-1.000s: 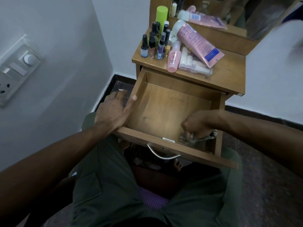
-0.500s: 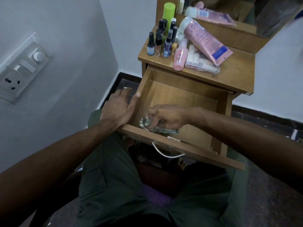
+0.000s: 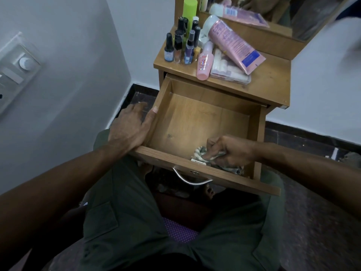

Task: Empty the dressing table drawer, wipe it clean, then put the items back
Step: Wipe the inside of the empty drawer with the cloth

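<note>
Drawer (image 3: 195, 122) open, right hand (image 3: 232, 151) gripping cloth (image 3: 200, 152) inside, left hand (image 3: 130, 128) on its side

cloth (image 3: 201, 152) under right hand fingers (image 3: 214, 147), in drawer (image 3: 195, 118) front-right | left hand (image 3: 130, 127) on drawer's left wall | bottles (image 3: 180, 47) on tabletop (image 3: 271, 79) behind

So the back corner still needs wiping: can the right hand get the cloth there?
Probably yes. The right hand grips the cloth at the drawer front, and the floor behind lies bare and open above.
</note>
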